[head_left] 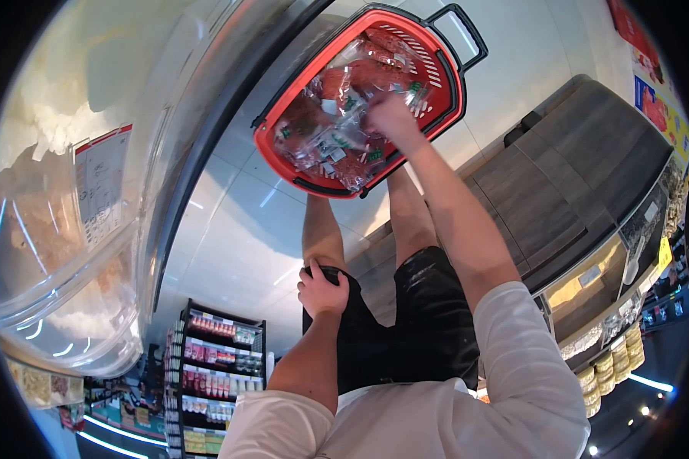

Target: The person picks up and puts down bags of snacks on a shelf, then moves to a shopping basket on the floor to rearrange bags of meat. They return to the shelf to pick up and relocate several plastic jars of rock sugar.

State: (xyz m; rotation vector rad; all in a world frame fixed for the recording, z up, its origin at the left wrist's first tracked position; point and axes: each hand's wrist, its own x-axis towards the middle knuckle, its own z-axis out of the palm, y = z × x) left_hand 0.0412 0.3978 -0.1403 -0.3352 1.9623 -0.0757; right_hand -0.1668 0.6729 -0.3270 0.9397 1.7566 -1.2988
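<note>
A red shopping basket (264, 149) with black handles stands on the floor in front of my legs. Inside lie several clear plastic packets (337, 145) with reddish contents, white labels and green marks. My right hand (393, 121) reaches into the basket on its right side, over the packets. Its fingers are curled in and slightly blurred, and what they grip cannot be made out. My left hand (321, 291) rests on my left knee at the hem of my black shorts (436, 321), fingers spread and holding nothing.
Clear bins (61, 260) with a price card (102, 183) curve along the left. A dark wood-look display unit (543, 176) stands to the right. A black shelf rack (214, 359) of packaged goods is at lower left. Pale floor tiles (237, 222) surround the basket.
</note>
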